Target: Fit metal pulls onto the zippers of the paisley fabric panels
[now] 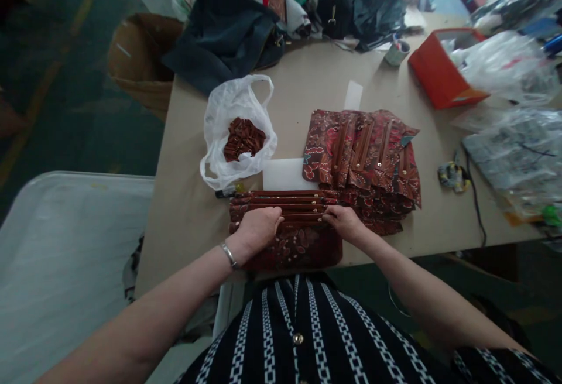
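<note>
A stack of dark red patterned fabric pieces with brown zippers (294,249) lies at the table's front edge, its zipper bands overlapping in rows. My left hand (259,229), with a silver bracelet at the wrist, pinches at the front zipper near its middle. At that zipper's right end, my right hand (345,222) has thumb and fingers pressed together by the small metal pull. What lies right between the fingertips is mostly hidden. Just behind and to the right is a bigger pile of matching zippered pieces (362,150).
A white plastic bag (259,97) holds small brown pieces (243,138). White card (285,174) lies behind the stack. An orange box (432,68), a cup (397,53) and plastic-wrapped goods (522,156) stand right. Dark cloth (223,33) covers the back left; a brown bin (140,62) stands beside the table.
</note>
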`<act>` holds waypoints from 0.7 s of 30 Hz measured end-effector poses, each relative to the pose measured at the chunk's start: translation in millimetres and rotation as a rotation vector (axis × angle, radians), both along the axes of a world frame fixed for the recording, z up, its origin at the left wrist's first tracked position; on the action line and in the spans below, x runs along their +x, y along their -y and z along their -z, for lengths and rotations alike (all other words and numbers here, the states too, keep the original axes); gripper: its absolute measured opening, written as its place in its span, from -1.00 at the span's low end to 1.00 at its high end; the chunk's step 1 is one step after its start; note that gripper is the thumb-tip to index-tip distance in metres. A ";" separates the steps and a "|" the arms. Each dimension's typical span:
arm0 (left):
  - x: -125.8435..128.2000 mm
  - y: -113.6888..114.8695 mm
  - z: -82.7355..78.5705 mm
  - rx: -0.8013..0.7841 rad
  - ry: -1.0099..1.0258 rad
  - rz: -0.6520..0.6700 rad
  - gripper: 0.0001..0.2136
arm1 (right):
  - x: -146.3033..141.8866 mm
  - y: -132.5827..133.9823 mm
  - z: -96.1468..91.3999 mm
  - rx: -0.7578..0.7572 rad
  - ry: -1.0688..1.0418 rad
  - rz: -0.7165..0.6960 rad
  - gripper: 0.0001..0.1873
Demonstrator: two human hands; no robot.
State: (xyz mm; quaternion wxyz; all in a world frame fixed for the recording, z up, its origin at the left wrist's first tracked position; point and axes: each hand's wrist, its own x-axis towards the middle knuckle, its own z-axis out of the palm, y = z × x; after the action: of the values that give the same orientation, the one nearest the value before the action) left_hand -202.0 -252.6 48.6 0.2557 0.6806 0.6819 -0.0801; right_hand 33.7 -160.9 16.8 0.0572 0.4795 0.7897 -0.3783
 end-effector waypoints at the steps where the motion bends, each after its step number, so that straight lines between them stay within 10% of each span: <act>1: 0.5 -2.9 4.0 -0.004 -0.008 -0.011 -0.78 | -3.3 -1.1 3.7 0.051 0.056 -0.004 -0.78; 12: 39.9 20.3 8.0 0.282 -0.045 0.318 -0.65 | -20.7 -18.4 -21.6 0.146 0.324 -0.217 -0.77; 21: 42.7 23.0 22.4 0.171 -0.034 0.276 -0.60 | -56.5 -164.4 -38.7 0.255 0.370 0.071 -0.70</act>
State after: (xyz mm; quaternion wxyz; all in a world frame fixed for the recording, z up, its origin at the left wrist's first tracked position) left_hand -159.3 -275.7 26.2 0.1718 0.7856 0.5906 -0.0674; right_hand -22.8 3.5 55.5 0.1265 0.5714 0.7900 -0.1829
